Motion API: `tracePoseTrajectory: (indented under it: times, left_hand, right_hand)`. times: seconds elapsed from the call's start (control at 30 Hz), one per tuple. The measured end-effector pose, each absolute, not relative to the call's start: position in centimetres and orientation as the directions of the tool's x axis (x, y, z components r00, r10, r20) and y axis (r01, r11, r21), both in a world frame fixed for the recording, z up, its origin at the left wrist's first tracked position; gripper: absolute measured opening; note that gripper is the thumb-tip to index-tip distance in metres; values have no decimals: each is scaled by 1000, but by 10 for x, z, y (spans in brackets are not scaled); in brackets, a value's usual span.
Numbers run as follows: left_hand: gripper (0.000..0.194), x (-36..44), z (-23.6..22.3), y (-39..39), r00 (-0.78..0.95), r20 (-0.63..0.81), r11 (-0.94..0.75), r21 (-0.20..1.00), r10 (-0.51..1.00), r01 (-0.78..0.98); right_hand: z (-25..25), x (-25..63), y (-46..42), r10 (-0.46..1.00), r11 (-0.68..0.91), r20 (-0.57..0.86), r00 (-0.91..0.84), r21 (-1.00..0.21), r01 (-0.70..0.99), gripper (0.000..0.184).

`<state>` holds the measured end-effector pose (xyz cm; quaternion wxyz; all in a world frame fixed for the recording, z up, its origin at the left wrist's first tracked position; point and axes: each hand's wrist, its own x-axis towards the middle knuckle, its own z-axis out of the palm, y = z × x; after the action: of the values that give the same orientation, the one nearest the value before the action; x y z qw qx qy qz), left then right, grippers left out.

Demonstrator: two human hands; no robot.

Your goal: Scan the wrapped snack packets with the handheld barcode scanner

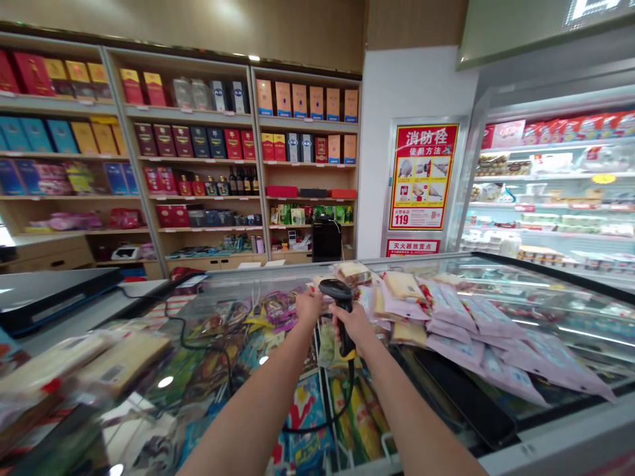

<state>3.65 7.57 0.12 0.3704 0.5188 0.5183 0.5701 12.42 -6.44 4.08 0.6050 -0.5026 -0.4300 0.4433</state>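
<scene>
Gripping the corded barcode scanner (333, 289) tight in my right hand (354, 327) above the chest freezer's glass top (555, 281), left hand (308, 307) close beside; can't tell if it's holding anything.

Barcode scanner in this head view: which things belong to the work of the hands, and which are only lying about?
In use:
right hand, gripping the black handheld barcode scanner
its black cable
left hand, beside the scanner

Lying about:
pink packets on the glass-topped freezer
boxed goods on wooden shelves
</scene>
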Motion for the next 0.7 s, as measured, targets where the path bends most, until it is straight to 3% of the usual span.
tracePoseTrajectory:
  times: [0.1, 0.23, 0.33, 0.5, 0.7]
  left_hand:
    - [27, 12, -9, 62, -227, 175, -165, 984, 958, 64]
    - [17, -24, -14, 40, -170, 26, -90, 921, 985, -378]
    - [6, -49, -11, 30, -107, -61, -10, 828, 992, -560]
    - [6, -79, -8, 32, -206, -84, -73, 754, 975, -653]
    - [17, -92, -14, 38, -316, -19, -162, 828, 949, -537]
  right_hand:
    - [41, 125, -67, 975, 92, 62, 213, -986, -137, 29]
    - [43, 121, -74, 984, 45, 18, 177, -988, -146, 29]
    - [44, 117, -78, 993, -14, -28, 116, -993, -115, 27]
    - [42, 113, -82, 999, -39, -39, 7, -999, -31, 28]
    - [37, 112, -83, 999, -37, -39, -36, -998, 58, 31]
